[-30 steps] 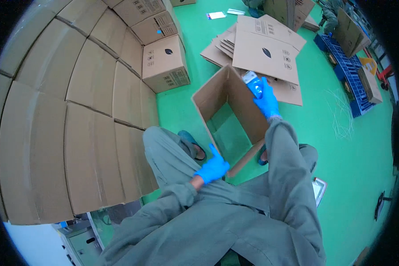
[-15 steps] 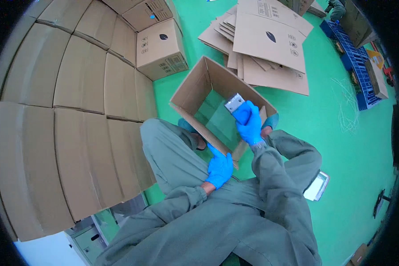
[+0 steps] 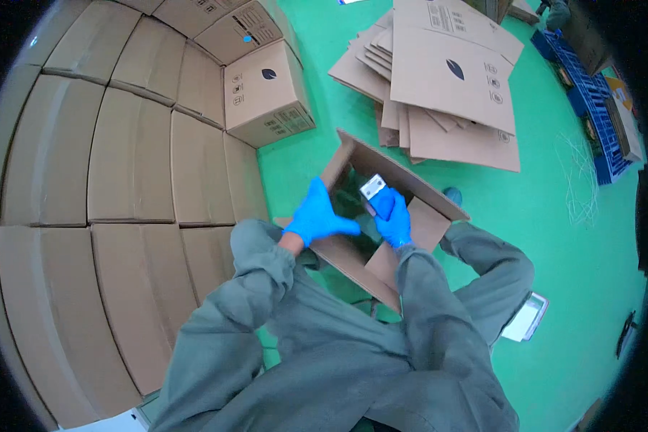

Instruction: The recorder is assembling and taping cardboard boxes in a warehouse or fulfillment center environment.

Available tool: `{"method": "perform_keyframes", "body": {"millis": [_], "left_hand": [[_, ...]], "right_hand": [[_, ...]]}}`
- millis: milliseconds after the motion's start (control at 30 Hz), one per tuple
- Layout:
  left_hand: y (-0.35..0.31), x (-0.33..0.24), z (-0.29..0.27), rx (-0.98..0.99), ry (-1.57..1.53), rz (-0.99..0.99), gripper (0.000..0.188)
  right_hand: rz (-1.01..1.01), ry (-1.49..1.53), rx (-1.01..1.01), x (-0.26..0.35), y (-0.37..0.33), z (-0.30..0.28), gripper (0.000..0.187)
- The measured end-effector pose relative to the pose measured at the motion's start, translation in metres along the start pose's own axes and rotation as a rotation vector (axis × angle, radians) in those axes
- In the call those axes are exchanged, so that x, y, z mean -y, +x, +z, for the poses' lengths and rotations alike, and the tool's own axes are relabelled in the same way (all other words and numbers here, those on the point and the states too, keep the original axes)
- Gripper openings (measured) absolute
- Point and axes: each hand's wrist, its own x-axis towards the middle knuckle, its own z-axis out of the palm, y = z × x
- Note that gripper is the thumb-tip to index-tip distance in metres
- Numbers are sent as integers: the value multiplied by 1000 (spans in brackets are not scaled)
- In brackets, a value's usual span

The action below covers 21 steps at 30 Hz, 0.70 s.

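A brown cardboard box [image 3: 349, 263] stands open-topped between my legs, with green showing through inside its walls. My right hand [image 3: 396, 222], in a blue glove, is closed round a blue tool with a silver metal head [image 3: 374, 186], shaped like a tape dispenser. It holds the tool over the box opening, near the right-hand inner flap [image 3: 423, 225]. My left hand [image 3: 319, 218], also blue-gloved, is at the box's left side with thumb and fingers spread. Whether its palm touches the cardboard cannot be made out.
Stacked closed cartons [image 3: 133, 155] wall off the left side. Flattened cardboard sheets [image 3: 446, 93] lie piled beyond the box. At the far right are a blue pallet [image 3: 590, 108] and loose white strapping [image 3: 579, 180]. A pale rectangular object [image 3: 525, 317] rests beside my right leg.
My left hand has moved from the box's near corner up to its left side and spread its fingers. The box has turned and tilted. The tool in my right hand has lowered into the opening.
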Motion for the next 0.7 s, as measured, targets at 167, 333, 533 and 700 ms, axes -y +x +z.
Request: {"method": "perform_keyframes", "body": {"millis": [167,333,533,700], "left_hand": [[43,-2,105,-53,600,-231,175],[65,6,131,-117,626,-275,173],[63,6,126,-71,664,-281,167],[38,-10,51,183,532,-53,115]], "right_hand": [[-1,169,-151,33,-1,-11,77],[-442,31,-423,102,51,-113,59],[265,527,-299,110,77,-134,46],[-60,340,-348,37,12,-70,75]]}}
